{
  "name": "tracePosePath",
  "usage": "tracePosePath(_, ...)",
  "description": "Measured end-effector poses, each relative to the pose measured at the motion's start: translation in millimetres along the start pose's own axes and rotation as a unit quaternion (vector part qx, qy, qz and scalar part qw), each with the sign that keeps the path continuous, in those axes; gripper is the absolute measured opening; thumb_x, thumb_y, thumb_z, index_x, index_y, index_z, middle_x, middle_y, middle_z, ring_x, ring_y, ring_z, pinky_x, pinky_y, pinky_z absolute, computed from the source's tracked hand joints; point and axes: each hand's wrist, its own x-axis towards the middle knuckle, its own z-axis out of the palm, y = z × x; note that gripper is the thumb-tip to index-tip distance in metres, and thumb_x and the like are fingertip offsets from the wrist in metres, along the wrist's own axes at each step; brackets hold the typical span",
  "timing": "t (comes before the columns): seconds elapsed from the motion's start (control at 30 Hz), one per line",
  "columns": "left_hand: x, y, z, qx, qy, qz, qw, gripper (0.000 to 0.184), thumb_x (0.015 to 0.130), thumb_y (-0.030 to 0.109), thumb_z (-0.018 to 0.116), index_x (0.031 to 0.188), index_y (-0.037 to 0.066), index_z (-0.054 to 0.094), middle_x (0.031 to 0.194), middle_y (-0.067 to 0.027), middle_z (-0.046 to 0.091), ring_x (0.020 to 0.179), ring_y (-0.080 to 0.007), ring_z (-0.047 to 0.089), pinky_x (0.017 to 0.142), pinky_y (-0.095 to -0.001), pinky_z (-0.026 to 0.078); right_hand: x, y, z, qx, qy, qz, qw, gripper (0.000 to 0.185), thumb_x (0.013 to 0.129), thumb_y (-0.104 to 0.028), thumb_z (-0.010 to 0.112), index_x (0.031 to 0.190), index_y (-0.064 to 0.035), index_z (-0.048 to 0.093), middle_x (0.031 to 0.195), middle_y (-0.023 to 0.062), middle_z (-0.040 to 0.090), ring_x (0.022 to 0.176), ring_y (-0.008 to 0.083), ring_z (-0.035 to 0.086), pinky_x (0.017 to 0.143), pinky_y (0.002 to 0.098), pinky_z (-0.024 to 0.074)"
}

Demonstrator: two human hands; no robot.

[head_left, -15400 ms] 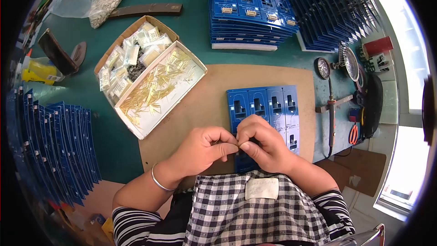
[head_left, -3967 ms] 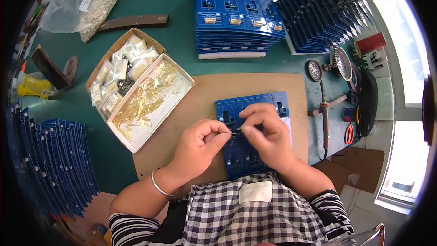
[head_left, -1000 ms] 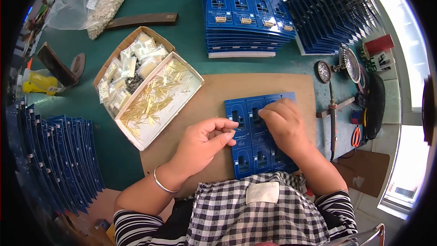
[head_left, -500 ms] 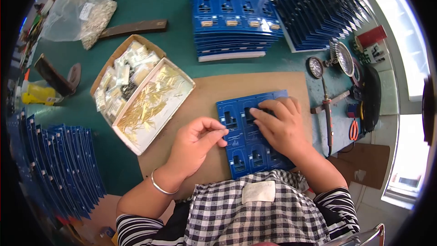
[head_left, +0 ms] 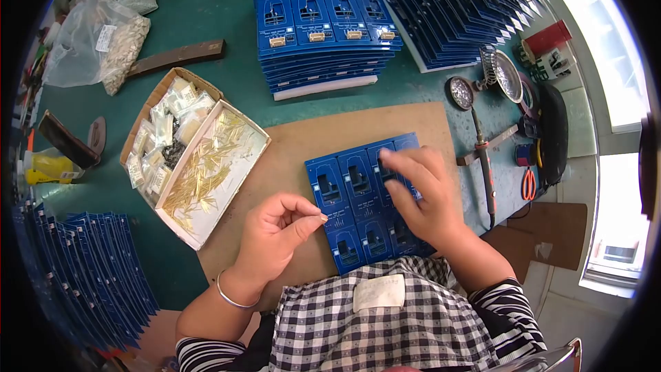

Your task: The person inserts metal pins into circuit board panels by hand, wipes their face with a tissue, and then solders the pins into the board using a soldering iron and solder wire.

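Note:
A blue circuit board panel [head_left: 358, 203] with dark cut-outs lies on the brown board [head_left: 289, 139] before me. My left hand [head_left: 279, 231] is at the panel's left edge, thumb and index finger pinched; what sits between the tips is too small to name. Over the panel's right part hovers my right hand [head_left: 427, 193], thumb and index finger apart with nothing visible between them. To the left stands a cardboard box [head_left: 265, 139] with thin gold pins [head_left: 200, 182] in its white compartment and small labelled bags [head_left: 162, 127] in the other.
Stacked blue panels [head_left: 323, 62] stand at the back, with more racked at the back right [head_left: 447, 14] and left [head_left: 96, 269]. A soldering iron [head_left: 487, 182], its stand [head_left: 508, 77] and orange scissors [head_left: 528, 184] lie right. A plastic bag [head_left: 82, 41] is at the back left.
My right hand has lifted off the panel, and its thumb and index finger have spread. My left hand keeps its pinch. The whole view has shifted, so the scene sits further left.

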Motion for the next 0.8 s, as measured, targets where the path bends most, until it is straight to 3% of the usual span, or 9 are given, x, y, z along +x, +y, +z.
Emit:
tracePosePath(0.17,-1.3,-7.8,4.9,0.053,-0.072,0.097,0.991,0.011,0.086,-0.002,0.065,0.094,0.003,0.060,0.093,-0.0046,0.058,0.080,-0.0093,0.055,0.070,-0.0223,0.044,-10.2,-28.5,15.9,0.191,-0.123,-0.060,0.972,0.024,0.073,-0.014,0.077,0.094,-0.0101,0.067,0.087,0.0013,0.064,0.084,0.0198,0.060,0.081,0.0345,0.0387)
tracePosePath(0.33,-1.4,-8.8,4.7,0.115,-0.067,0.094,0.987,0.008,0.085,0.000,0.067,0.090,0.003,0.061,0.091,-0.0042,0.056,0.078,-0.0093,0.052,0.067,-0.0211,0.042,-19.6,-29.4,23.2,0.317,-0.089,0.083,0.941,0.013,0.077,-0.008,0.072,0.088,-0.0082,0.066,0.085,0.0020,0.064,0.083,0.0201,0.059,0.080,0.0327,0.0392)
tracePosePath(0.4,0.0,-8.4,4.7,0.176,-0.077,0.123,0.974,0.008,0.084,0.001,0.067,0.089,0.003,0.061,0.090,-0.0041,0.055,0.076,-0.0090,0.052,0.065,-0.0206,0.041,-20.8,-28.4,23.4,0.295,-0.102,0.060,0.948,0.012,0.078,-0.008,0.071,0.089,-0.0078,0.066,0.086,0.0026,0.064,0.083,0.0203,0.059,0.080,0.0326,0.0392)
tracePosePath(0.63,-1.7,-9.3,10.6,0.159,-0.040,0.103,0.981,0.008,0.084,0.002,0.067,0.088,0.002,0.060,0.087,-0.0030,0.056,0.070,-0.0064,0.048,0.059,-0.0196,0.038,-23.4,-27.8,23.5,0.283,-0.095,0.037,0.954,0.011,0.079,-0.007,0.068,0.090,-0.0081,0.066,0.086,0.0044,0.064,0.083,0.0216,0.059,0.078,0.0334,0.0392)
tracePosePath(0.8,-4.8,-3.3,12.7,0.219,-0.064,0.103,0.968,0.016,0.084,0.003,0.067,0.099,0.002,0.063,0.089,-0.0027,0.056,0.066,-0.0040,0.044,0.058,-0.0188,0.037,-21.3,-25.1,20.9,0.251,-0.087,0.039,0.963,0.009,0.078,-0.003,0.065,0.085,-0.0068,0.061,0.086,0.0067,0.062,0.084,0.0250,0.058,0.076,0.0338,0.0397)
